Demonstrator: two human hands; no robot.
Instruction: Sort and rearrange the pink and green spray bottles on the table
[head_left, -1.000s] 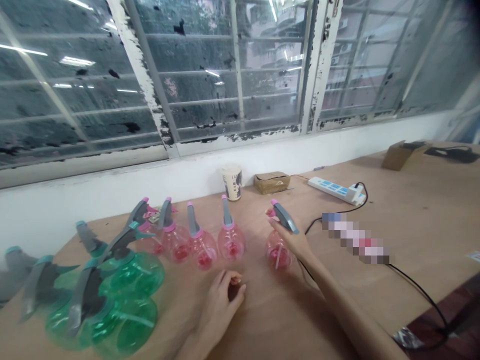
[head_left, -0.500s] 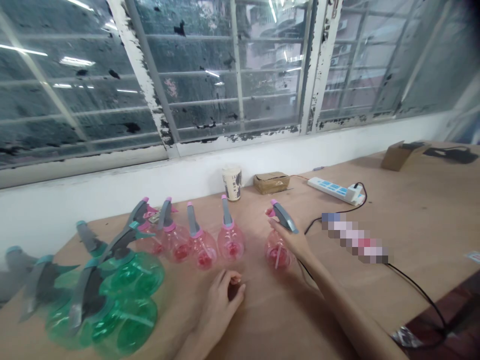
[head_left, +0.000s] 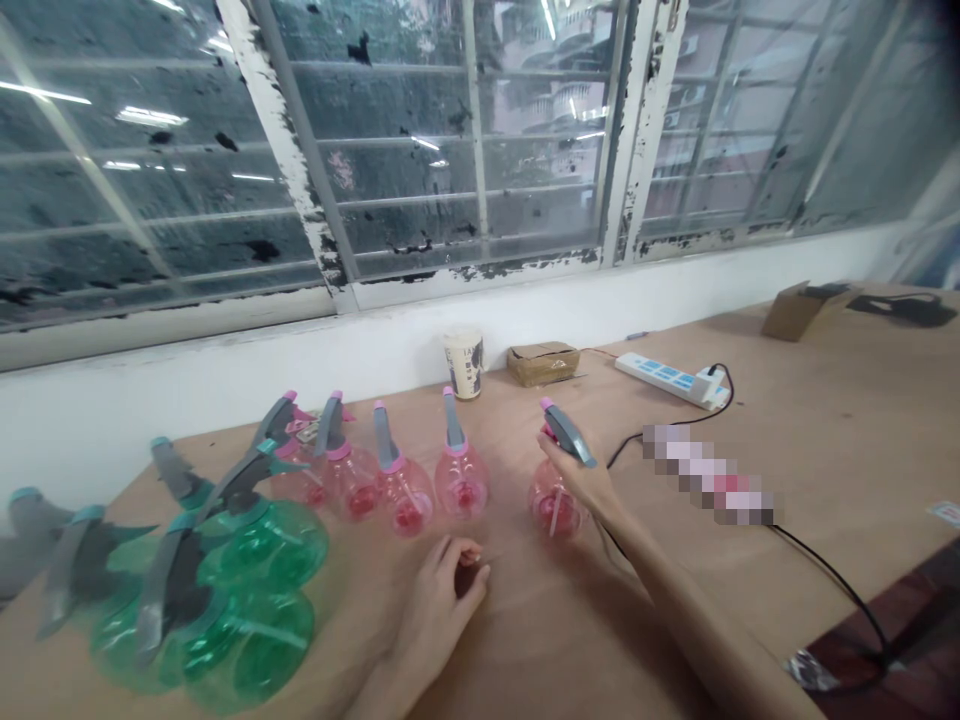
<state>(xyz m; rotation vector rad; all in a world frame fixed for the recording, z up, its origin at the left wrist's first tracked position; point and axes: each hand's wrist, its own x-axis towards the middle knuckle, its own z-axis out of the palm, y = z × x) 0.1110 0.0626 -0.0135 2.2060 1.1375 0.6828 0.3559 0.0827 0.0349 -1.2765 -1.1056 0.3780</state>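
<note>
Pink, see-through plastic makes up the round body of the spray bottle (head_left: 553, 505) in the right hand (head_left: 585, 478), whose fingers are closed around its neck, just under the grey trigger head with its pink nozzle. The bottle stands on the light brown wooden tabletop (head_left: 750, 590), apart from and to the right of a row of four matching pink spray bottles with grey heads (head_left: 461, 482). The left hand (head_left: 439, 605) is near the tabletop in front of that row, palm turned inward, fingers curled and the thumb a narrow gap from them. On the left is a cluster of green, see-through round spray bottles with grey heads and teal collars (head_left: 274, 545), crowded so closely (they overlap in the view) that I cannot tell exactly which of them touch. Behind the pink bottles, near the white wall (head_left: 375, 345), are a white paper cup with dark print (head_left: 465, 365) and a small brown cardboard box (head_left: 544, 364). Farther right lies a white power strip with blue socket panels (head_left: 666, 378), a white plug and black cable (head_left: 731, 390) at its near end; the long object beside the right forearm (head_left: 709, 475) is blurred out.
</note>
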